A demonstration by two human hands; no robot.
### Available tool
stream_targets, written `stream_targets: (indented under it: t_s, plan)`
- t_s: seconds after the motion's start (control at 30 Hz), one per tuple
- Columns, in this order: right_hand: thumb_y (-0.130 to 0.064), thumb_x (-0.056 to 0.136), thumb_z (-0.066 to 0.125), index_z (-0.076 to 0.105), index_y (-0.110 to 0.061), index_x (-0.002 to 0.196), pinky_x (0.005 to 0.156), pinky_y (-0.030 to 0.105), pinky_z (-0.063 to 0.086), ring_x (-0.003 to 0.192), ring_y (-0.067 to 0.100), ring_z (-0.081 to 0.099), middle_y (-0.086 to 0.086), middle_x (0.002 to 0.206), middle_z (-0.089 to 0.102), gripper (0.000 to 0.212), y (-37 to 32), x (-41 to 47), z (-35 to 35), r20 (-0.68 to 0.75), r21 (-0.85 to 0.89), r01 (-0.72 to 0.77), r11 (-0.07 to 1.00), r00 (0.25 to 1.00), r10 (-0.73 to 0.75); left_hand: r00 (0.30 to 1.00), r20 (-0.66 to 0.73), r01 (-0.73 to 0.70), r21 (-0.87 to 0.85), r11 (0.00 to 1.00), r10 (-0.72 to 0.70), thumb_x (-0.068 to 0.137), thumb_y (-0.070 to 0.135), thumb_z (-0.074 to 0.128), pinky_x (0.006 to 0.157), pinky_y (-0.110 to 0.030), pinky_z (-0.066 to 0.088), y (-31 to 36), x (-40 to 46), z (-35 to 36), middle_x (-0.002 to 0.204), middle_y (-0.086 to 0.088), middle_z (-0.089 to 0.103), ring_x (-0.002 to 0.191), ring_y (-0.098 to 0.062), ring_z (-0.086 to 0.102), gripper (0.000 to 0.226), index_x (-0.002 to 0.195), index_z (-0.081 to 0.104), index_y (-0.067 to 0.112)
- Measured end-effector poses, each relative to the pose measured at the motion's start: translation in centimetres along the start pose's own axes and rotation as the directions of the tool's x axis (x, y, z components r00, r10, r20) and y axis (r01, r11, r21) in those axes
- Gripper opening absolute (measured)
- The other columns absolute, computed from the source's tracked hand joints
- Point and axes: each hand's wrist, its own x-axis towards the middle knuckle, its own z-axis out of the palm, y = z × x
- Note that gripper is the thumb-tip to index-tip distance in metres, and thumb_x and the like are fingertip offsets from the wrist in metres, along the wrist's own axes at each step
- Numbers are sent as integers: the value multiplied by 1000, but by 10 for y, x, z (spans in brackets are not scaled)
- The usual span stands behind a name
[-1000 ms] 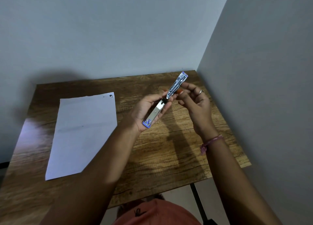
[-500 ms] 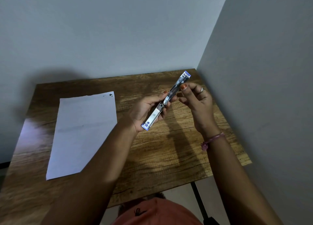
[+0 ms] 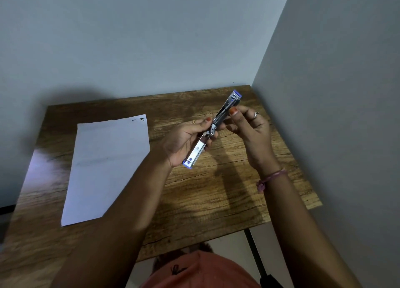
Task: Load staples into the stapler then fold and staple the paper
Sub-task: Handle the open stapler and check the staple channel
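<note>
A silver stapler [image 3: 200,147] with blue end caps is swung fully open into one long strip, held above the table. My left hand [image 3: 184,142] grips its lower half, thumb near the hinge. My right hand [image 3: 249,128] pinches the upper half, thumb and fingertips pressed against the metal channel near the far blue tip. Whether staples lie in the channel I cannot tell. A white sheet of paper [image 3: 106,164] lies flat on the left part of the table, with small dark marks at its far right corner.
The wooden table [image 3: 216,196] stands in a room corner, with a wall behind and another along its right edge. A black table leg [image 3: 255,253] shows below the front edge. Orange-red clothing [image 3: 201,272] fills the bottom of the view.
My right thumb has slid up along the stapler's upper half towards the far tip. The stapler and both hands have shifted slightly away from me. The paper has stayed put.
</note>
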Motion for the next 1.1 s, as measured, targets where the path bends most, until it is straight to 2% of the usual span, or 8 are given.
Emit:
stream_targets:
  t_s: [0.23,0.47,0.53,0.63,0.67,0.77,0.9,1.1]
  plan:
    - [-10,92,59,66,-16,98,74,25,52,85,12,66,-4,93,72,11,0,-1,0,6,9,21,1000,1000,-21,999,-28,27,0,1000,-27,88,18,55,61,-19,52,0,-2,0,105,-9,70,74,-8,64,27,110,67,7]
    - [1,81,69,55,-21,113,78,30,55,73,9,61,-8,106,63,41,10,3,-18,77,-173,0,985,997,13,994,-98,76,379,922,-42,80,7,61,62,-19,50,10,-9,-4,101,-7,68,74,-8,60,33,113,63,5]
    - [3,78,71,49,-20,120,77,27,55,72,8,60,-2,109,57,52,21,5,-28,125,-282,-45,958,989,84,985,-164,149,633,760,-56,77,0,69,65,-20,52,14,-9,-9,100,-9,67,76,-9,64,33,108,66,11]
    - [3,78,71,52,-28,121,72,19,54,75,3,60,-7,100,56,56,45,1,-36,232,-455,-72,888,953,196,963,-269,266,955,128,5,73,19,78,76,-36,51,15,0,-18,105,-10,68,90,-25,65,43,114,64,13]
    - [2,79,71,56,-31,116,71,17,52,75,-2,60,-10,99,57,52,53,-1,-36,250,-493,-57,868,947,203,957,-289,288,957,42,8,73,19,79,77,-37,51,12,5,-20,112,-10,67,93,-26,64,54,122,59,12]
    - [-6,78,74,65,-33,104,77,8,46,89,-6,58,-14,101,57,39,77,-1,-35,221,-617,42,786,968,122,949,-295,301,953,-33,111,69,12,80,68,-24,45,1,17,-26,124,-7,61,90,-17,59,75,135,45,9]
    - [-7,80,69,68,-23,99,82,13,44,90,5,56,-3,99,61,25,102,1,-38,132,-742,89,665,991,15,917,-233,251,968,-17,323,64,1,81,66,-17,44,-7,19,-38,101,-8,64,87,-17,60,54,113,58,5]
    - [-5,78,70,70,-18,90,76,0,36,83,-10,52,-12,91,58,18,107,6,-38,75,-741,32,671,997,36,938,-106,142,986,-86,331,66,-6,76,71,-27,50,-14,21,-45,94,-14,72,83,-24,68,28,94,70,-2]
